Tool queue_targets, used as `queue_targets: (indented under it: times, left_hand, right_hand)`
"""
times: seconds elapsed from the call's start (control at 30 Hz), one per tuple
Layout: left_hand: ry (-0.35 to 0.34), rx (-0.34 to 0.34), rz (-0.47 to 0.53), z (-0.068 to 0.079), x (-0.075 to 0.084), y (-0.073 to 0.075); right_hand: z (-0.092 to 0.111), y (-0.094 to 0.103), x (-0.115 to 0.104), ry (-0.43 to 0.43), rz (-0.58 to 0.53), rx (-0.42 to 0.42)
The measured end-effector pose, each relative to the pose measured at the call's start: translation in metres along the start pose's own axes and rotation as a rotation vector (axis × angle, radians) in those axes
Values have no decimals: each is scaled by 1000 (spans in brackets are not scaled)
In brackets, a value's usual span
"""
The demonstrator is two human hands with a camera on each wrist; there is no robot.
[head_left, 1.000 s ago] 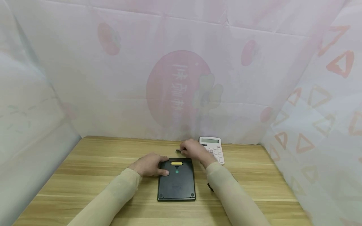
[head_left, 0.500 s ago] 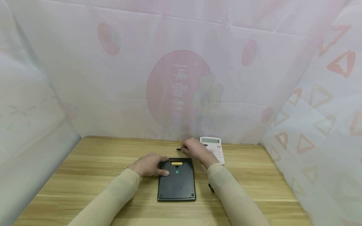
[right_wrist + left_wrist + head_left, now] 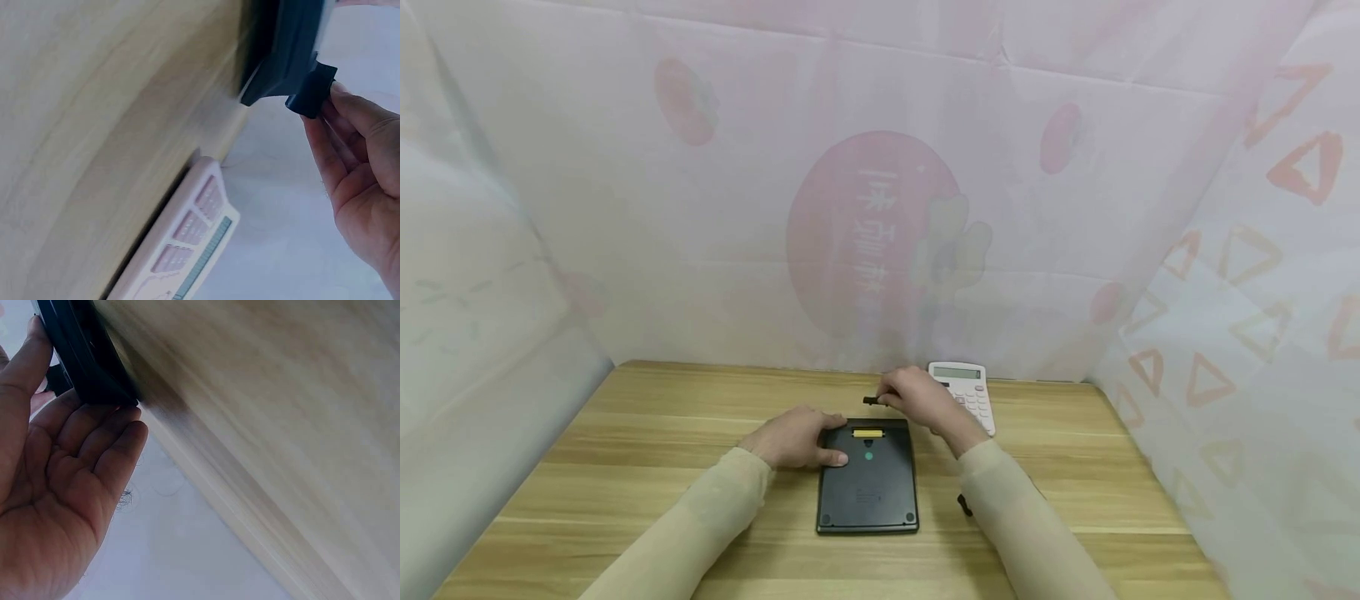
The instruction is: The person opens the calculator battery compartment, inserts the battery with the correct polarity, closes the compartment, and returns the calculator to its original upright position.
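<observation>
A black calculator (image 3: 867,492) lies with its back up on the table, and a yellow battery (image 3: 868,433) shows in the slot near its far edge. My left hand (image 3: 793,437) grips its far left corner, thumb on the back and fingers along the edge. Just beyond the far edge, my right hand (image 3: 913,396) pinches a small black battery cover (image 3: 871,401). In the right wrist view the cover (image 3: 312,89) sits between thumb and fingertips, right by the calculator's edge (image 3: 281,69).
A white and pink calculator (image 3: 973,400) lies face up at the back right, partly behind my right hand. A small black object (image 3: 964,505) sticks out from under my right sleeve. A printed cloth (image 3: 737,275) hangs behind the wooden table (image 3: 647,450).
My right hand has shifted slightly left with the battery cover, and more of the cover now shows. The left hand and the black calculator have stayed in place.
</observation>
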State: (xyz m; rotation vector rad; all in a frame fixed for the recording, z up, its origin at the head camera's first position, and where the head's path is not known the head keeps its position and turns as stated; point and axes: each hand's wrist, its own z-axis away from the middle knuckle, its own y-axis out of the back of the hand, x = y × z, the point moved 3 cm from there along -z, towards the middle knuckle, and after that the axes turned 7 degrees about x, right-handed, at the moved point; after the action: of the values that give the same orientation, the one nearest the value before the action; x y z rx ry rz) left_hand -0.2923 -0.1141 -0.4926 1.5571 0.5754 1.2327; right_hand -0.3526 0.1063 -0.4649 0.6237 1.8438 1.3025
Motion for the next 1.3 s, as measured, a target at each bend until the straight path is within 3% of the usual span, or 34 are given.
queue_targets:
  times: [0.5,1.3]
  left_hand:
    - [-12,3,20,3,2,2]
    - [-7,-8,8,2,0,3]
  right_hand:
    - [12,9,-26,86,14,-42]
    - [12,0,-38,179,89,-61]
